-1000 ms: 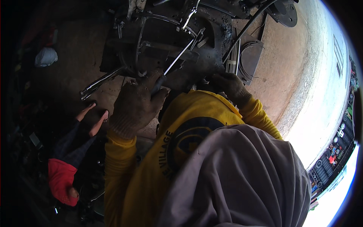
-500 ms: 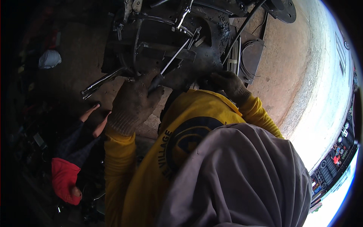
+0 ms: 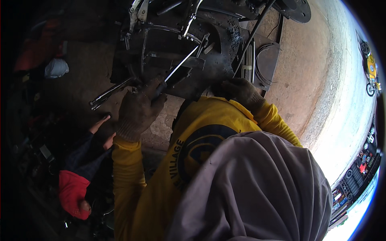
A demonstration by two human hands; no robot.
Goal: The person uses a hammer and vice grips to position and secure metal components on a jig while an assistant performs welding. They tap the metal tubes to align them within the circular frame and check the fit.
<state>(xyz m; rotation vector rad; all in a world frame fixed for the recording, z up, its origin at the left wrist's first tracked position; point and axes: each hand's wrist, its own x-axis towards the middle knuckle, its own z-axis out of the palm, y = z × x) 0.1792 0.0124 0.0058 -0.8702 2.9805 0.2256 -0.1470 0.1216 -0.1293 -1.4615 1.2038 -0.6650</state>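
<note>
My left hand (image 3: 138, 108), in a dirty brown knitted glove, is closed around the dark handle of a screwdriver-like tool (image 3: 179, 65). Its straight bright shaft slants up to the right, the tip against a small metal bracket (image 3: 204, 41). Under it lies a dark, sooty steel worktable (image 3: 219, 64) with curved and flat metal pieces. Locking clamps (image 3: 191, 20) grip the metalwork at the far side. My right hand (image 3: 243, 94), also gloved, rests at the near table edge close to my body. Its fingers are curled in shadow, and what they hold, if anything, is hidden.
Shiny metal handles (image 3: 108, 95) jut past the table's left edge. A bundle of thin rods (image 3: 247, 62) and a wire coil (image 3: 265, 60) lie to the right. Someone in a red top (image 3: 72, 193) is at lower left. A yellow motorcycle (image 3: 370, 66) stands far right.
The whole view has shifted slightly. My left hand has drawn back a little toward the lower left with the tool. My right hand stays nearly still. The yellow motorcycle has come into view.
</note>
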